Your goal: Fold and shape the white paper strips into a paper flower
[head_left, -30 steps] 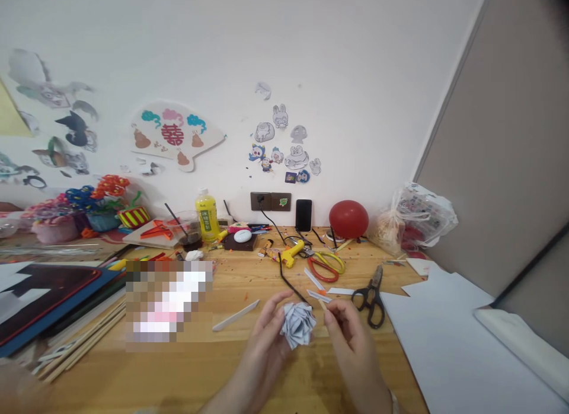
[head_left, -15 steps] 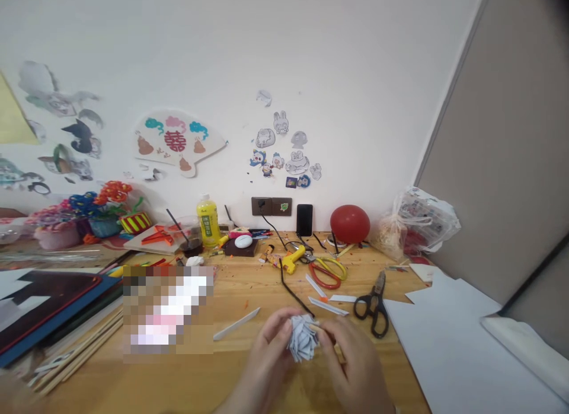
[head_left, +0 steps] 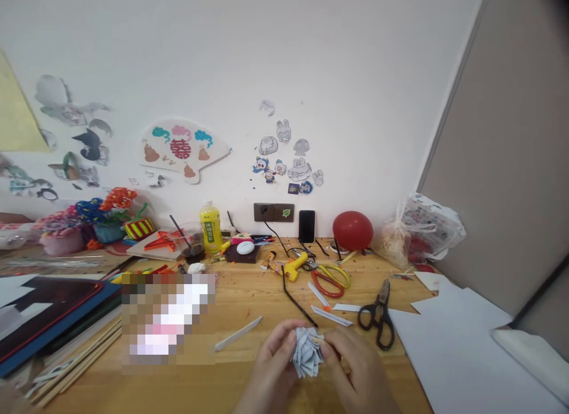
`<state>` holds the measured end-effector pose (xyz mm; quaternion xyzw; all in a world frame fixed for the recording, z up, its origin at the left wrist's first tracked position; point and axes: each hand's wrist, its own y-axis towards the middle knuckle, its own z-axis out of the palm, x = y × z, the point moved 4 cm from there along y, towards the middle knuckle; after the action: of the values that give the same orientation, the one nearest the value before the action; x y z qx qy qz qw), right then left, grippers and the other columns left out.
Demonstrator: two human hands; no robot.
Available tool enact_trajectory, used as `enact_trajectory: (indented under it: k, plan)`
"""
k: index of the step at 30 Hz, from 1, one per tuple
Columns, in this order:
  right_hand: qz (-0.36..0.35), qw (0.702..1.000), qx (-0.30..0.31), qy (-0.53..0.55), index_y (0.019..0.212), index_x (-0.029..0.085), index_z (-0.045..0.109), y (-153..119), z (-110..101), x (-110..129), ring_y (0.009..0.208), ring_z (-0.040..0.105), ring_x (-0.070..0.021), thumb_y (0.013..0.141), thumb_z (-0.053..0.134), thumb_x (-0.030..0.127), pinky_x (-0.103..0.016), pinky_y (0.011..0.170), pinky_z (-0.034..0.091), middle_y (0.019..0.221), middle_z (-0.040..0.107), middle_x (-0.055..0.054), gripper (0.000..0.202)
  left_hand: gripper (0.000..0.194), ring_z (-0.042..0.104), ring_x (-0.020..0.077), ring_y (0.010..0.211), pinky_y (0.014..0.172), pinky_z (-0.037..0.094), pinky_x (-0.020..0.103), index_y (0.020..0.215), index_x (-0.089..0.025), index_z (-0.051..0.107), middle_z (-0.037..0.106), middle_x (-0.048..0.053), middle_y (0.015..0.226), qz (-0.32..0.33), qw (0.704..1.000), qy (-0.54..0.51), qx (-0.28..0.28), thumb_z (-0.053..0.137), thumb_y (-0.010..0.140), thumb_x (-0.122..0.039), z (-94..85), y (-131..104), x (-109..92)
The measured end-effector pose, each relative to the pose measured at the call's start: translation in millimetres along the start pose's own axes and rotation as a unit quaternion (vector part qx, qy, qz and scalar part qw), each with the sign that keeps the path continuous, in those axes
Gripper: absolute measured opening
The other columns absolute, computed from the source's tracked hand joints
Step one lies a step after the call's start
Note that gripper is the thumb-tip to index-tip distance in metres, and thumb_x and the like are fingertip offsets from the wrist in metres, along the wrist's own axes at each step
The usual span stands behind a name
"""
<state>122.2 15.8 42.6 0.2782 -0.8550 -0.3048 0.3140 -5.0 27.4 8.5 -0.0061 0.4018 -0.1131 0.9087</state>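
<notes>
A pale blue-grey paper flower (head_left: 307, 356) with many pointed, layered petals is held low over the table in front of me. My left hand (head_left: 276, 357) is closed round its left side, thumb at the front. On the other side, my right hand (head_left: 355, 366) pinches a short, thin tan piece that looks like a wooden stick (head_left: 317, 339), its tip against the upper right petals. Most of that stick is hidden by the fingers. Just behind the flower, a bent black pipe cleaner (head_left: 297, 301) lies on the wooden table (head_left: 240, 378).
Black-handled scissors (head_left: 379, 316) and large white sheets (head_left: 462, 349) lie at right. Beyond the hands are paper strips (head_left: 331, 315), red-and-yellow-handled scissors (head_left: 329, 283) and a yellow glue gun (head_left: 293, 266). A red balloon (head_left: 352, 230), phone (head_left: 306, 226) and yellow bottle (head_left: 210, 227) stand by the wall. Wooden sticks (head_left: 82, 366) lie left.
The whole view has shifted slightly, so things appear a little lower and to the right. Both hands keep their hold at the paper flower, with little change in the fingers.
</notes>
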Motion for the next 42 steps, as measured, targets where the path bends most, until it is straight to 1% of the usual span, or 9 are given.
enact_trajectory:
  k: [5, 10, 22, 26, 28, 31, 35, 39, 42]
  plan:
    - [-0.007, 0.998, -0.010, -0.067, 0.072, 0.020, 0.053, -3.9, 0.0, -0.4, 0.060, 0.053, -0.0162, 0.087, 0.042, 0.022, -0.025, 0.055, 0.034, 0.063, 0.057, -0.001, 0.019, 0.025, 0.058, 0.0141, 0.069, 0.063, 0.043, 0.023, 0.081, -0.018, 0.068, 0.066, 0.003, 0.076, 0.008, 1.000, 0.022, 0.002, 0.073, 0.064, -0.036, 0.5, 0.9, 0.0]
    - [-0.013, 0.998, -0.018, -0.062, 0.072, 0.019, 0.053, -3.3, 0.0, -0.3, 0.060, 0.053, -0.0158, 0.088, 0.041, 0.023, -0.024, 0.056, 0.032, 0.063, 0.056, -0.001, 0.021, 0.026, 0.058, 0.0134, 0.069, 0.064, 0.043, 0.022, 0.082, -0.018, 0.067, 0.065, 0.003, 0.077, 0.009, 0.999, 0.032, 0.001, 0.073, 0.065, -0.037, -0.1, -0.9, -1.4]
    - [0.069, 0.997, 0.014, -0.025, 0.053, 0.018, 0.045, -5.5, 5.5, -10.5, 0.044, 0.047, -0.0097, 0.091, 0.040, 0.033, -0.021, 0.045, 0.027, 0.047, 0.048, 0.003, 0.040, 0.025, 0.057, 0.0134, 0.070, 0.063, 0.044, 0.023, 0.082, -0.019, 0.067, 0.065, 0.004, 0.079, 0.011, 0.999, 0.045, 0.011, 0.073, 0.065, -0.036, -1.2, -2.2, 0.5]
    - [0.103, 0.994, -0.011, -0.018, 0.073, 0.019, 0.057, -6.4, 3.5, -13.4, 0.046, 0.053, -0.0126, 0.087, 0.047, 0.038, -0.021, 0.043, 0.031, 0.049, 0.054, 0.003, 0.026, 0.026, 0.057, 0.0131, 0.069, 0.062, 0.043, 0.022, 0.081, -0.018, 0.067, 0.064, 0.003, 0.079, 0.004, 0.998, 0.054, 0.009, 0.074, 0.064, -0.036, -3.4, -0.5, 0.2]
    - [0.087, 0.995, -0.035, -0.022, 0.082, 0.019, 0.059, -5.7, 0.6, -10.2, 0.051, 0.057, -0.0142, 0.087, 0.047, 0.038, -0.021, 0.044, 0.034, 0.055, 0.059, 0.002, 0.022, 0.026, 0.057, 0.0131, 0.069, 0.062, 0.043, 0.022, 0.081, -0.018, 0.067, 0.064, 0.003, 0.079, 0.003, 0.998, 0.060, 0.008, 0.074, 0.064, -0.037, -3.9, -0.2, 0.4]
    - [0.032, 0.996, -0.065, -0.043, 0.075, 0.020, 0.058, -3.6, -3.5, -1.4, 0.053, 0.058, -0.0137, 0.090, 0.043, 0.035, -0.021, 0.047, 0.037, 0.061, 0.062, 0.000, 0.026, 0.027, 0.057, 0.0136, 0.071, 0.063, 0.044, 0.022, 0.082, -0.019, 0.066, 0.064, 0.003, 0.080, 0.009, 0.998, 0.060, -0.002, 0.074, 0.064, -0.037, -4.2, -0.8, 0.1]
    - [-0.029, 0.987, -0.120, -0.101, 0.072, 0.019, 0.058, -1.1, -9.5, 8.3, 0.048, 0.056, -0.0130, 0.093, 0.038, 0.033, -0.022, 0.047, 0.038, 0.056, 0.061, 0.000, 0.032, 0.026, 0.056, 0.0128, 0.069, 0.062, 0.043, 0.022, 0.081, -0.019, 0.067, 0.065, 0.003, 0.079, 0.013, 0.998, 0.064, -0.003, 0.073, 0.064, -0.037, -4.2, -0.8, -0.4]
    - [-0.116, 0.978, -0.123, -0.121, 0.078, 0.018, 0.063, -1.0, -13.2, 16.4, 0.054, 0.059, -0.0128, 0.094, 0.036, 0.023, -0.021, 0.052, 0.041, 0.061, 0.064, -0.003, 0.032, 0.025, 0.057, 0.0136, 0.070, 0.062, 0.043, 0.023, 0.083, -0.019, 0.067, 0.065, 0.003, 0.079, 0.010, 0.998, 0.060, 0.002, 0.073, 0.065, -0.037, -3.0, -0.5, -1.3]
    - [-0.131, 0.979, -0.114, -0.104, 0.084, 0.018, 0.065, -2.2, -14.6, 16.9, 0.060, 0.061, -0.0128, 0.093, 0.039, 0.021, -0.021, 0.056, 0.044, 0.068, 0.066, -0.004, 0.028, 0.024, 0.058, 0.0150, 0.072, 0.064, 0.044, 0.024, 0.082, -0.019, 0.067, 0.065, 0.004, 0.081, 0.010, 0.998, 0.057, -0.002, 0.073, 0.065, -0.036, -1.0, -1.6, -2.6]
